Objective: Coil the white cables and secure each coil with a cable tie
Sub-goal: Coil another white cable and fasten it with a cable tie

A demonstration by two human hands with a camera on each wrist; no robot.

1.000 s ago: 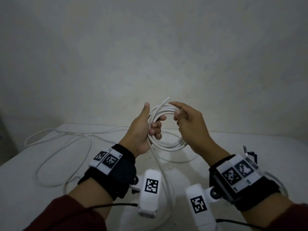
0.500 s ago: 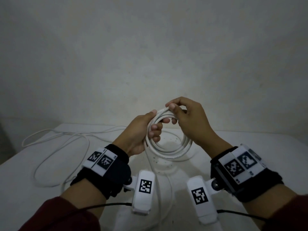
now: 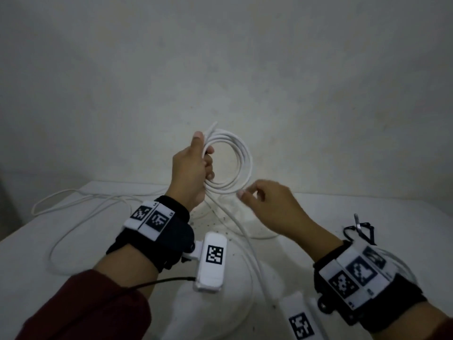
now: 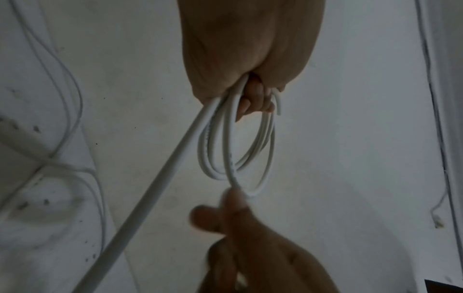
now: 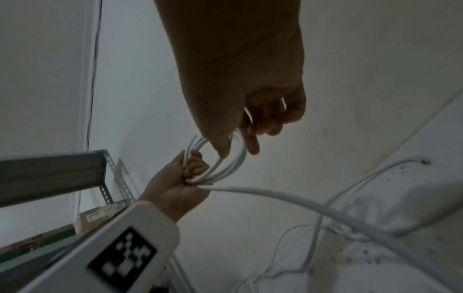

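Observation:
My left hand point(image 3: 193, 168) holds a coil of white cable point(image 3: 245, 165) upright above the table, fingers curled round its left side. The same grip shows in the left wrist view, with the coil point(image 4: 265, 158) hanging from the fist. The cable's loose tail point(image 3: 247, 244) runs from that fist down to the table. My right hand point(image 3: 247, 193) hovers just below the coil's lower right, fingers loosely curled, thumb tip by the lowest loop; I see nothing gripped in it. In the right wrist view the thumb and forefinger stand apart in front of the coil point(image 5: 235, 166).
A second white cable point(image 3: 61, 217) lies in loose loops on the left of the white table point(image 3: 36, 290). Thin black loops point(image 3: 360, 228) lie at the right near my wrist. A plain wall stands close behind. A metal shelf point(image 5: 50, 174) is off to the left.
My right hand has left the top of the coil and dropped to its lower right. My left hand has lifted the coil higher, and its loops now hang free.

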